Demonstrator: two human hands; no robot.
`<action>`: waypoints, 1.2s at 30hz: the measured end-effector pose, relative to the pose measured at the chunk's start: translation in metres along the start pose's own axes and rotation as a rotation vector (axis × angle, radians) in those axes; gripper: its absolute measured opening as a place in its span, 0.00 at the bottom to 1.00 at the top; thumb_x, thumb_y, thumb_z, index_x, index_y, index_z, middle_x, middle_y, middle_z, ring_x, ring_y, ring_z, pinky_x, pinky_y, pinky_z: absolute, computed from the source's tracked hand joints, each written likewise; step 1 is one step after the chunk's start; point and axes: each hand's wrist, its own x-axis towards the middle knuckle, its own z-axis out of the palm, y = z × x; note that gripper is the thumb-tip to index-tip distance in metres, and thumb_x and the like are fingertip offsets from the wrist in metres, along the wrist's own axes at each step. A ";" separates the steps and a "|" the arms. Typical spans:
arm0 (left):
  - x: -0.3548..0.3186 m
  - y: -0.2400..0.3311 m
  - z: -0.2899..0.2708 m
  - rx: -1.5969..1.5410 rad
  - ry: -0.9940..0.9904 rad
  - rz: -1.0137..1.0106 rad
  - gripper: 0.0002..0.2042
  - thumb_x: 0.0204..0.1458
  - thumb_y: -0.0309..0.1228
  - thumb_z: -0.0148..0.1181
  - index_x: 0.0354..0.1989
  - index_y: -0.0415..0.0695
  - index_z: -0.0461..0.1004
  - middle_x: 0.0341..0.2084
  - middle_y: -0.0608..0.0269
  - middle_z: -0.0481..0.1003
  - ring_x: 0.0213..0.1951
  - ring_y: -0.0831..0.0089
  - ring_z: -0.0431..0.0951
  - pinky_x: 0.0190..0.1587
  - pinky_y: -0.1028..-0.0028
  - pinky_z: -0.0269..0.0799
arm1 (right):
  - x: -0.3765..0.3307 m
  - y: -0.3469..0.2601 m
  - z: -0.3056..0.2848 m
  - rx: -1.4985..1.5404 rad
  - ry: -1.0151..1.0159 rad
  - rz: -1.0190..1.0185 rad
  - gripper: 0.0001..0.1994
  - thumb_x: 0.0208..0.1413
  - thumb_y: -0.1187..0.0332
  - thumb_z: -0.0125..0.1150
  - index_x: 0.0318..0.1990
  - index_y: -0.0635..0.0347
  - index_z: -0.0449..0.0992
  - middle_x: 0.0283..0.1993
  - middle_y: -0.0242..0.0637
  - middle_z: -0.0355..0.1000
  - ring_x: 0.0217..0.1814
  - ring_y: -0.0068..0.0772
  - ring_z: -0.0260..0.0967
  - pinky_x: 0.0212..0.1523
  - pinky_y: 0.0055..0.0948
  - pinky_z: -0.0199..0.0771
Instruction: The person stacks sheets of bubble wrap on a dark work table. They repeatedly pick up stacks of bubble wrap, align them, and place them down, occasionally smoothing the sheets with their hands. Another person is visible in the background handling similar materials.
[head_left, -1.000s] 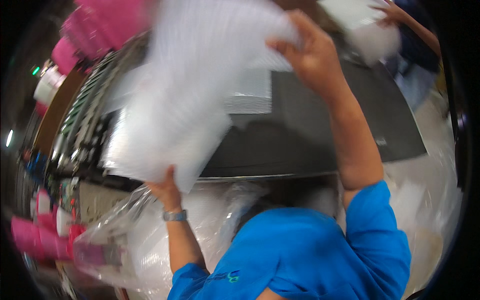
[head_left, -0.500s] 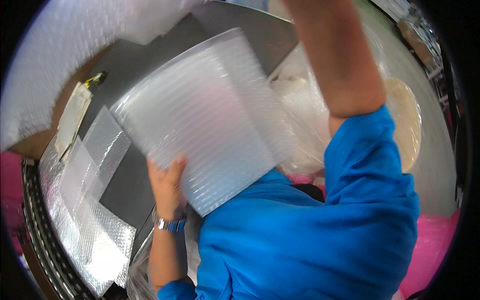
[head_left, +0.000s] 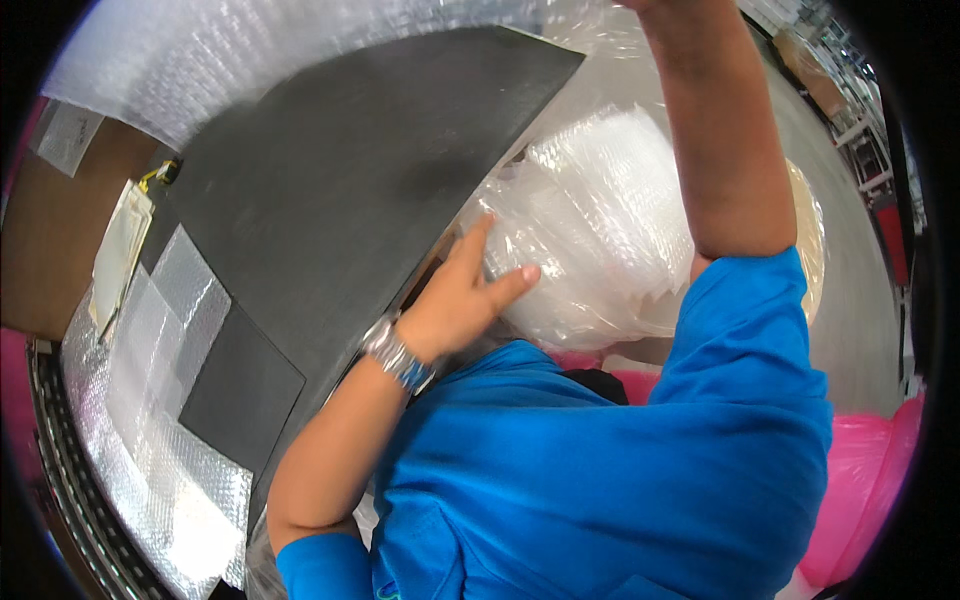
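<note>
**Left hand on a bundle of bubble wrap beside the dark surface**

The clear plastic bag stuffed with white bubble-wrap sheets (head_left: pixel 600 230) lies just past the near edge of the dark grey flat surface (head_left: pixel 340 180), in front of the person's chest. The left hand (head_left: pixel 465 290) rests against the bag's left side, its fingers (head_left: pixel 475 245) spread open and stretched out, the thumb pressing into the plastic; nothing is gripped. A silver metal wristwatch (head_left: pixel 397 355) sits on the left wrist.

The right arm (head_left: pixel 715 130) rises straight up past the bag and leaves the picture at the top edge, so the right hand is out of sight and the state of its fingers cannot be told.

On the left part of the surface lie several clear bubble-wrap pouches (head_left: pixel 150 340), flat and overlapping. A large sheet of bubble wrap (head_left: pixel 250 50) spreads across the top left. Beside the surface, a brown cardboard panel (head_left: pixel 50 230) shows at the far left. Pink plastic (head_left: pixel 860 480) bulges at the lower right, next to the blue shirt sleeve (head_left: pixel 740 330).
</note>
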 end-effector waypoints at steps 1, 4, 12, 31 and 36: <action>-0.016 0.007 0.001 -0.001 -0.033 -0.003 0.39 0.48 0.57 0.49 0.59 0.37 0.53 0.54 0.46 0.61 0.56 0.60 0.61 0.57 0.67 0.57 | -0.004 0.008 -0.002 0.024 -0.077 0.009 0.19 0.51 0.66 0.59 0.47 0.67 0.65 0.39 0.37 0.69 0.39 0.26 0.68 0.37 0.23 0.73; -0.089 0.051 0.006 -0.354 -0.235 0.264 0.30 0.54 0.55 0.42 0.43 0.35 0.70 0.42 0.53 0.71 0.45 0.63 0.71 0.48 0.66 0.66 | -0.012 0.009 0.041 0.126 -0.193 0.164 0.22 0.50 0.65 0.60 0.49 0.67 0.63 0.39 0.37 0.68 0.37 0.25 0.68 0.33 0.22 0.72; -0.175 0.073 0.063 -0.399 0.016 1.041 0.47 0.40 0.69 0.32 0.54 0.34 0.57 0.52 0.44 0.61 0.53 0.55 0.64 0.51 0.56 0.59 | -0.059 0.043 0.197 0.382 -0.365 0.340 0.29 0.48 0.68 0.63 0.56 0.64 0.59 0.49 0.36 0.67 0.50 0.26 0.63 0.52 0.28 0.62; -0.368 -0.146 0.169 0.496 1.180 -0.937 0.32 0.41 0.45 0.62 0.54 0.41 0.62 0.52 0.37 0.59 0.50 0.50 0.65 0.51 0.62 0.62 | -0.294 -0.026 0.468 0.258 -1.459 -0.500 0.24 0.47 0.67 0.52 0.56 0.44 0.63 0.45 0.45 0.64 0.48 0.42 0.64 0.39 0.35 0.72; -0.357 -0.150 0.180 0.793 1.000 -0.892 0.15 0.48 0.34 0.55 0.43 0.44 0.66 0.43 0.48 0.69 0.37 0.54 0.73 0.41 0.63 0.68 | -0.273 0.000 0.466 0.242 -1.693 0.355 0.33 0.48 0.54 0.56 0.62 0.48 0.53 0.61 0.54 0.52 0.60 0.55 0.55 0.56 0.41 0.60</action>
